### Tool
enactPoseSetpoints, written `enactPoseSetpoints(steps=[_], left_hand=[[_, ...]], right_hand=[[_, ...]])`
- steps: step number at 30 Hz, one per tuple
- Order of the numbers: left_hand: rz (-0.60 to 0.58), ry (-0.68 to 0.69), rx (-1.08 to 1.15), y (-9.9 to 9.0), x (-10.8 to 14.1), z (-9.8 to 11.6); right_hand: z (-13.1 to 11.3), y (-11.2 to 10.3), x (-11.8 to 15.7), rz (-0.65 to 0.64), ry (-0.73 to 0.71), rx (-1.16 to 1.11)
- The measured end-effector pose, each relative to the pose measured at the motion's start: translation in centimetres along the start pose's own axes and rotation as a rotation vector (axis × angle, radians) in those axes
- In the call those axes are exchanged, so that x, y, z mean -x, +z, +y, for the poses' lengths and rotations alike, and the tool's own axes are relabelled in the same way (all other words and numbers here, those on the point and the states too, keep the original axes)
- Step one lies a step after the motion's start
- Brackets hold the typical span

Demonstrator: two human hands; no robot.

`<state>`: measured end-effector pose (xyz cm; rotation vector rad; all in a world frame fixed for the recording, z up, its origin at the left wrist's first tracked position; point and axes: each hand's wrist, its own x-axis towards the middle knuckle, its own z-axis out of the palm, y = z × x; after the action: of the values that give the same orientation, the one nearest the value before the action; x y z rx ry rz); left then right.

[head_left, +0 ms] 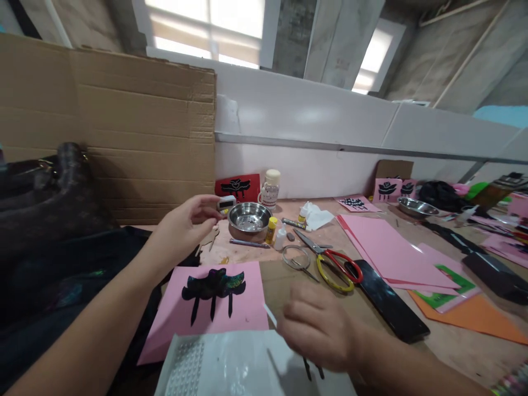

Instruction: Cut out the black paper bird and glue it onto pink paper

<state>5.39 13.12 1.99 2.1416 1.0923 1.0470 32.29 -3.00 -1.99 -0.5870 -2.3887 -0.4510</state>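
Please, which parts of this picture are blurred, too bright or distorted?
Head view: the large window is washed out; the right hand is smeared, probably by motion; the near bowl shows glare; the wall slants, perhaps from camera tilt and a wide lens.

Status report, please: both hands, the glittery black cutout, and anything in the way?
Left hand open, near steel bowl. Right hand gripping thin white stick over plastic sheet. Glittery cutout on pink paper. Scissors and phone near right hand, possible obstruction.

Shiny metal bowl (pixel 249 218), matt pink paper (pixel 247 270), ribbed cardboard (pixel 148 126).

Glossy black glass-like finish can be seen on the phone (pixel 391 302); the white sheet (pixel 235 363) looks like smooth, shiny plastic, though blurred.
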Motion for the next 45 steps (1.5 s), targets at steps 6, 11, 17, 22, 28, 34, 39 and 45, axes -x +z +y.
enactPoseSetpoints(steps=[6,11,17,22,28,34,39,45], left_hand=[[-0.056,-0.006,-0.255,3.0,-3.2,-4.3],[-0.184,0.061,-0.346,7.0,-6.1,-5.7],[-0.196,-0.001,-0.425,10.0,-7.0,-6.1],[-0.088,-0.007,-0.512,6.5,-5.5,-4.0],[-0.055,0.096,-0.547,1.0,3.7,1.0],[-0.278,0.436,-0.513,3.0,14.5,-0.8],[-0.249,0.481,-0.439,4.3,16.0,-0.8],[-0.215,0.496,-0.329,5.0,15.2,0.4]], right_hand=[[-2.8,-1.1,3.9,-0.106,0.142,-0.050],[-2.4,0.4,4.8,-0.042,0.173,-0.154],[-2.8,1.4,5.6,-0.082,0.161,-0.179],[-2.8,0.6,5.2,-0.055,0.163,-0.227],[-2.8,-1.3,4.5,-0.017,0.103,-0.243],[-3.2,-1.5,3.2,0.057,-0.109,-0.136],[-3.5,0.3,1.1,0.013,-0.239,-0.042],[-2.8,1.3,0.6,0.040,-0.186,-0.078]])
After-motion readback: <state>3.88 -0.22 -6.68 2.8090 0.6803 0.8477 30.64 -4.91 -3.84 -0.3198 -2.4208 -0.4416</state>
